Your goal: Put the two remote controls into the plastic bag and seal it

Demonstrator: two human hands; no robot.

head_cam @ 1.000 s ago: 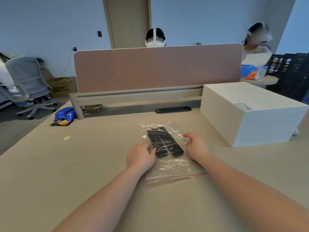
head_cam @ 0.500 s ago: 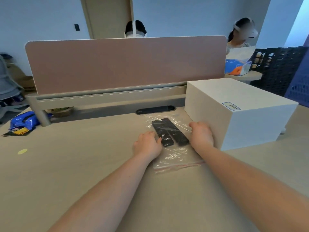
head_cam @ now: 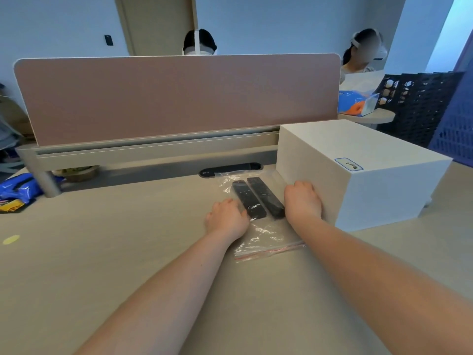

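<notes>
1. Head view: both forearms reach forward over the desk [head_cam: 107, 254]; the left hand [head_cam: 226, 217] lies knuckles up, fingers curled down onto the left edge of the plastic bag [head_cam: 266, 237].
2. Right hand [head_cam: 303, 201] rests curled at the bag's right edge, against the white box [head_cam: 358, 170]; whether either hand pinches the film I cannot tell.
3. Two black remotes [head_cam: 257, 197] lie side by side inside the bag, between the hands.
4. Its red zip strip [head_cam: 271, 251] faces the person.
5. A pink divider [head_cam: 176, 98] stands behind, the box crowding the right side.
</notes>
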